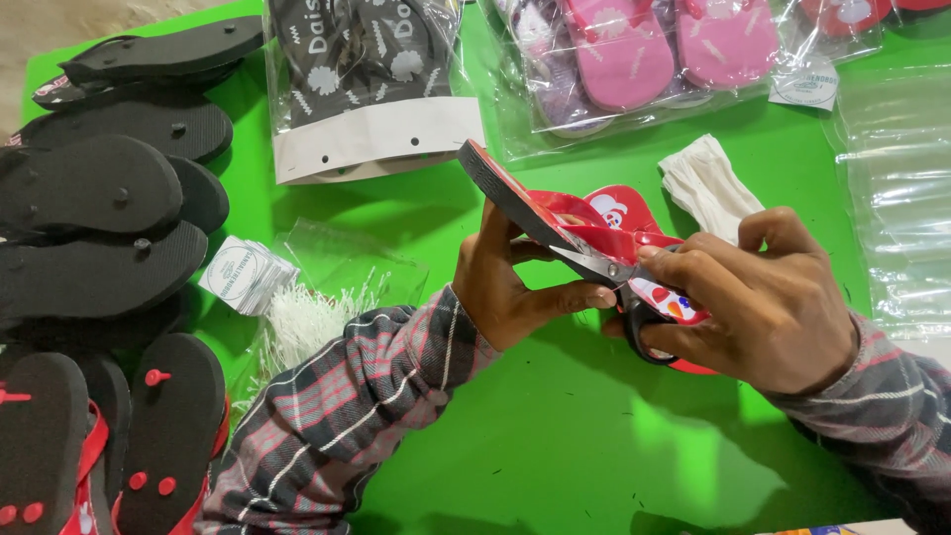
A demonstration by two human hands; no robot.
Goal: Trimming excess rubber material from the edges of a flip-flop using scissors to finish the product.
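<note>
**Scissors at a red flip-flop strap**

The left hand (510, 292) grips a pair of red flip-flops (555, 213) from below, thumb and fingers clamped around the soles, holding them tilted above the green bench (555, 436). The right hand (758, 302) is closed around black-handled scissors (619, 282), fingers through the loops; the blades point left and meet the red strap just beside the left thumb. The printed upper sole of one flip-flop shows between the two hands, partly hidden by the right fingers.

Both forearms wear plaid sleeves (347, 396). Just behind the right hand lies a folded white cloth (705, 183) on the bench. Near the left elbow sit a bundle of white plastic tag fasteners (307, 317) and a small stack of round paper tags (243, 272). Along the left edge, black-soled flip-flops (99, 208) lie stacked sole up, some with red straps nearer the camera. At the far side lie clear bags: one with dark patterned flip-flops (362, 69), one with pink flip-flops (654, 45). Empty clear plastic bags (897, 188) are piled at the right.
</note>
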